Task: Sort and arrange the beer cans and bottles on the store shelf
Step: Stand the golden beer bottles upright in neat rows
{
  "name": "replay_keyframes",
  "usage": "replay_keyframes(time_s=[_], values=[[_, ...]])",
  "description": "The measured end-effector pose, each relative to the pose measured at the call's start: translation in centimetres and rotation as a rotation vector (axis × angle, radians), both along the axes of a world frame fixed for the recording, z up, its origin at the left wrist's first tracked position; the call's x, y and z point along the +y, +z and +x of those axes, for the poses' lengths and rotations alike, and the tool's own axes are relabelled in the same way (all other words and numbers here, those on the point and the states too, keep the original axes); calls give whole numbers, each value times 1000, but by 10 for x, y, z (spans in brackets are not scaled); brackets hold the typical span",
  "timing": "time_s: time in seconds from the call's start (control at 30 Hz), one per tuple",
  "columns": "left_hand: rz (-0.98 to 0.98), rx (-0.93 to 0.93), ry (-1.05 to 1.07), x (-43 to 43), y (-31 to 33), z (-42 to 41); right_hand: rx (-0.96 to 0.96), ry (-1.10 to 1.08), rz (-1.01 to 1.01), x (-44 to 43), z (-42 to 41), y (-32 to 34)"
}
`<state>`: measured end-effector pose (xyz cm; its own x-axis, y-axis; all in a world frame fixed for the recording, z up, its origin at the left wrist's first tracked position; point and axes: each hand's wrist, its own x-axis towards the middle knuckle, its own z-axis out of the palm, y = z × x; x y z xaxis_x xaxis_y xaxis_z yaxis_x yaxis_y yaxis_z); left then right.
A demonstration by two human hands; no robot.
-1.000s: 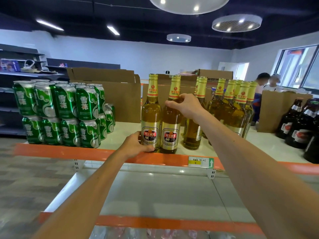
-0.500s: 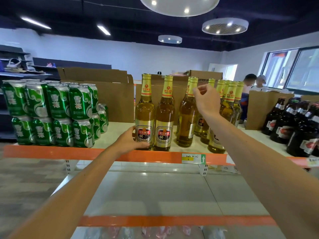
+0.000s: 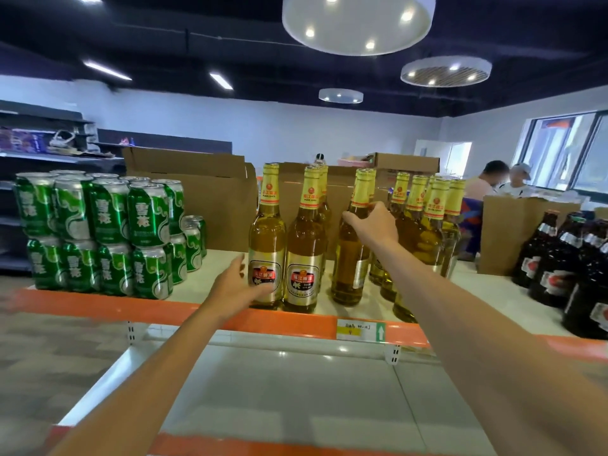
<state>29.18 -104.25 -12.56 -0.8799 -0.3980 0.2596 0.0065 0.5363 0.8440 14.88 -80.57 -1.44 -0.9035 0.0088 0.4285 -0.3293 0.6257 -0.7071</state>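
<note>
Golden beer bottles with yellow foil necks stand on the top shelf [image 3: 98, 307]. Two of them stand side by side at the front edge. My left hand [image 3: 237, 287] rests against the lower body of the left one [image 3: 267, 238], thumb across its label. My right hand [image 3: 370, 223] grips the shoulder of a third golden bottle [image 3: 350, 268] just right of the pair. More golden bottles [image 3: 424, 232] cluster behind my right wrist. Green beer cans [image 3: 108, 232] are stacked two high at the left.
Dark brown bottles [image 3: 566, 258] stand at the right end of the shelf. Open cardboard boxes [image 3: 197, 192] line the back. A lower white shelf [image 3: 279, 396] lies beneath my arms. Two people [image 3: 493, 182] sit at the far right by a window.
My right hand left the neck of the second front bottle, went right and came down onto the third bottle's shoulder. My left hand stays at the base of the left front bottle.
</note>
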Motion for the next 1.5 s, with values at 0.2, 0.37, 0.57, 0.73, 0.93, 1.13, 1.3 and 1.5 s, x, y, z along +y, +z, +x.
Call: replay_keyframes(time_s=[0.2,0.37,0.57,0.73,0.93,1.13,1.3,1.5], values=[[-14,693,136,82,56,33,64,4,-31,0,-3,4],[-97,534,-86,150,32,20,26,152,-15,12,-11,10],[-262,26,-125,189,-20,-7,-147,506,-151,41,-2,13],[-358,-17,-146,193,-47,-18,-223,571,-210,37,5,13],[-420,-29,-138,195,-52,-18,-122,362,27,24,9,3],[-452,-87,-148,196,-48,-5,-125,179,71,15,8,3],[-460,-83,-148,187,-45,-1,-110,145,126,18,8,6],[-486,-40,-128,188,-52,4,-245,323,7,28,17,13]])
